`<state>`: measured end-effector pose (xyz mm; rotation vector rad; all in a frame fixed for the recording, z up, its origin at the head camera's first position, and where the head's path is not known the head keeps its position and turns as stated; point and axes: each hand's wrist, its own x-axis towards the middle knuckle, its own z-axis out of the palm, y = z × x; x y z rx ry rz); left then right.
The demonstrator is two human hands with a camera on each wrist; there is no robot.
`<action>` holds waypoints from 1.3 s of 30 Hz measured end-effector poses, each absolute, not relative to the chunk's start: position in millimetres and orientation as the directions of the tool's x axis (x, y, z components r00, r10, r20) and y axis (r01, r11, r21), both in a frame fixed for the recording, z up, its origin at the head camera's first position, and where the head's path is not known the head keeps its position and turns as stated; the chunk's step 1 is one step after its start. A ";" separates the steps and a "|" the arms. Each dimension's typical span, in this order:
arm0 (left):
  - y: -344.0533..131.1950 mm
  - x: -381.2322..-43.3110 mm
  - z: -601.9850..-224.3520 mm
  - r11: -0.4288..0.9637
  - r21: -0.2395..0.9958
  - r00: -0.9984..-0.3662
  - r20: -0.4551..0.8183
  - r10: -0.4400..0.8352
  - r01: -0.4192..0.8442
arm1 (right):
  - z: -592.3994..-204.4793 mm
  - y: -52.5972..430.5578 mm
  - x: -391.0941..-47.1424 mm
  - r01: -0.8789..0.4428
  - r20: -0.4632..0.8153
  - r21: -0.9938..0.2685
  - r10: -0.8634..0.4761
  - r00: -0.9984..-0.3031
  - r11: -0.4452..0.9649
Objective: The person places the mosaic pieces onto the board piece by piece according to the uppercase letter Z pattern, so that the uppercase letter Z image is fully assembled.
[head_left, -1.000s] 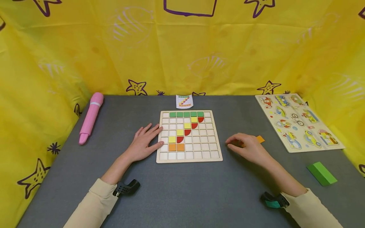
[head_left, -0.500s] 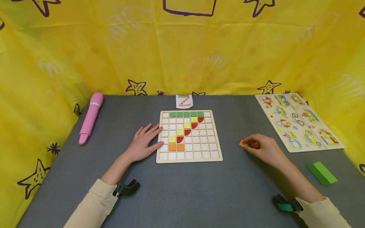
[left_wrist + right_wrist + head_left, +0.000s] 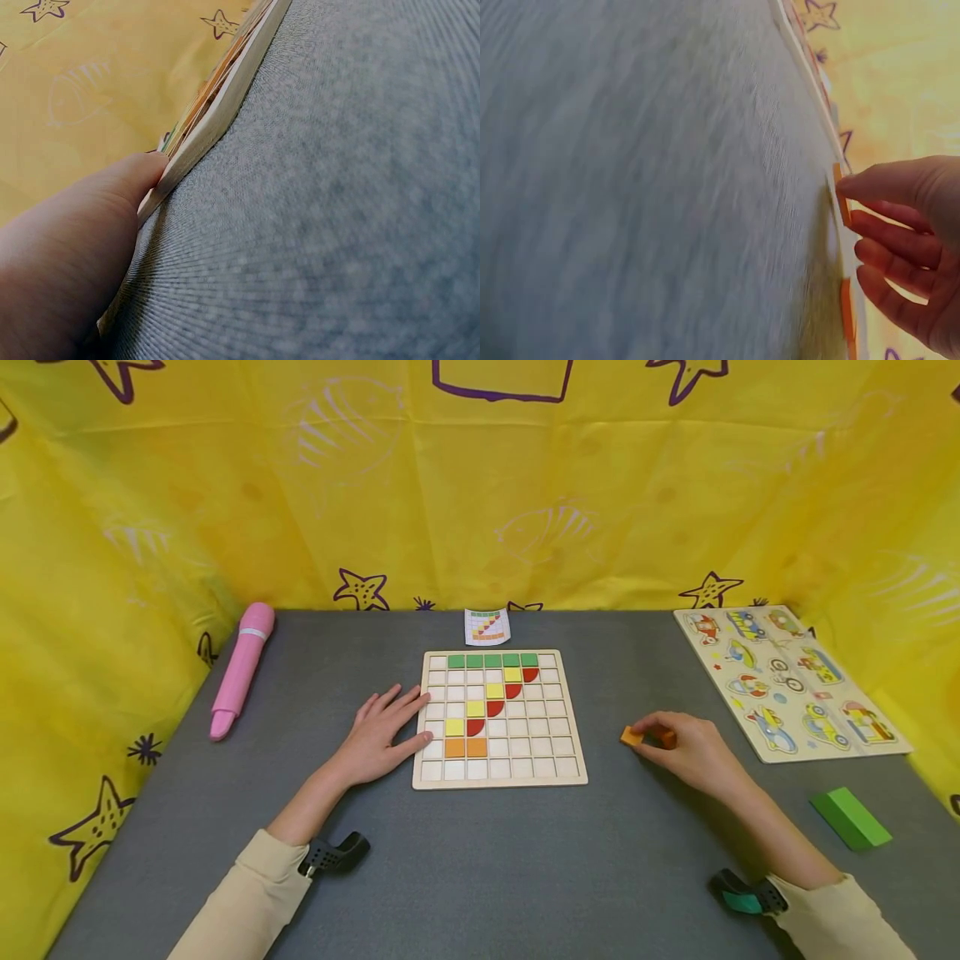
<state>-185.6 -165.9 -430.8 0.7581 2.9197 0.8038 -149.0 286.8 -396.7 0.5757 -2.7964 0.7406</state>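
Observation:
My left hand (image 3: 375, 739) lies with spread, straight fingers at the left edge of a wooden grid board (image 3: 501, 784); in the left wrist view the thumb (image 3: 124, 184) meets the board's edge. Green, yellow, red and orange pieces sit in some of the board's cells, two orange squares (image 3: 465, 748) among them. To the right of the board, my right hand (image 3: 693, 752) pinches an orange square tile (image 3: 842, 196) between thumb and fingers, low over the table. Beneath that hand are more orange tiles (image 3: 847, 307), partly hidden by the fingers in the head view.
A small pattern card (image 3: 487, 627) stands behind the board. On the left lies a pink microphone-shaped object (image 3: 243, 672). A wooden picture puzzle (image 3: 791, 681) and a green block (image 3: 851, 818) are on the right. Yellow cloth (image 3: 450, 485) hangs around the grey table (image 3: 517, 877).
My right hand has moved right, away from the board, to the orange tiles, and now pinches one, shifted slightly back toward the left. My left hand has stayed on the board's edge.

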 end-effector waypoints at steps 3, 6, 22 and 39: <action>-166.0 -185.5 -430.9 0.749 0.486 -0.882 0.110 0.459 0.451 | -395.0 276.8 -151.1 -0.410 0.260 -0.479 -0.321 -0.911 0.776; -166.0 -185.2 -430.2 0.746 0.489 -0.881 0.112 0.460 0.452 | -393.3 263.8 -153.8 -0.404 0.233 -0.517 -0.330 -0.915 0.754; -165.9 -185.5 -429.7 0.750 0.491 -0.884 0.099 0.457 0.443 | -391.2 184.3 -167.3 -0.464 0.138 -0.639 -0.503 -0.853 0.613; -166.1 -185.7 -429.1 0.749 0.492 -0.883 0.093 0.461 0.443 | -398.3 139.2 -177.2 -0.670 0.218 -0.506 -0.671 -0.708 0.543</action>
